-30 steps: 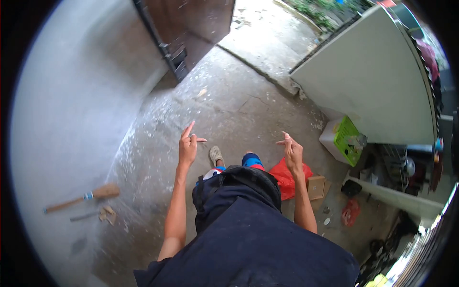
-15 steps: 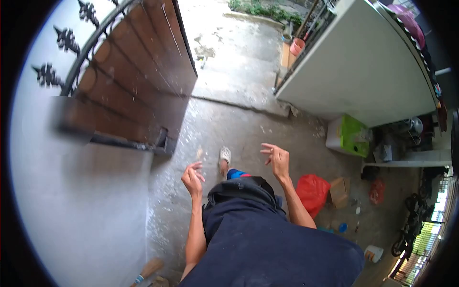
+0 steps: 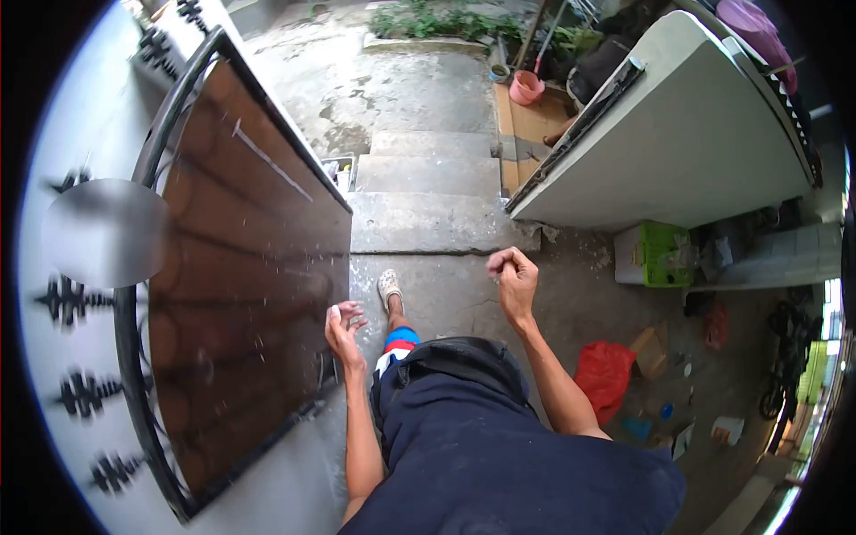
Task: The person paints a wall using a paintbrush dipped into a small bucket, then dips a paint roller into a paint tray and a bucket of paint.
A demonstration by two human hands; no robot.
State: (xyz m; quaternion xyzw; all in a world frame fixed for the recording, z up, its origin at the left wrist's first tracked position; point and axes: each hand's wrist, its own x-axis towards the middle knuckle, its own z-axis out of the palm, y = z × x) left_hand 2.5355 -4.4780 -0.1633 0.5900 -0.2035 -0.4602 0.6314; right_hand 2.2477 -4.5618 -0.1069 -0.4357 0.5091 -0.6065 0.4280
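Note:
My left hand [image 3: 346, 334] is raised at waist height, its fingers loosely bent and apart, holding nothing. It is nearest to the brown gate panel [image 3: 250, 267] with a black frame, which stands swung inward on the left; I see a gap between them. My right hand [image 3: 514, 283] hangs in the air ahead of my waist, fingers curled in toward the palm, with nothing visible in them. Below, one foot in a pale clog [image 3: 389, 287] is on the concrete floor, between the two hands in view.
Concrete steps [image 3: 428, 209] lie ahead, leading to a paved yard. A light wall panel [image 3: 660, 134] borders the right, with a pink bucket [image 3: 526, 87] beyond it. A green-and-white bin [image 3: 655, 254], a red bag [image 3: 604, 382] and a cardboard box [image 3: 651, 350] stand at the right.
My view has moved toward the steps, and the gate now fills more of the left side. My right hand's fingers have curled in; the left hand stays loosely bent.

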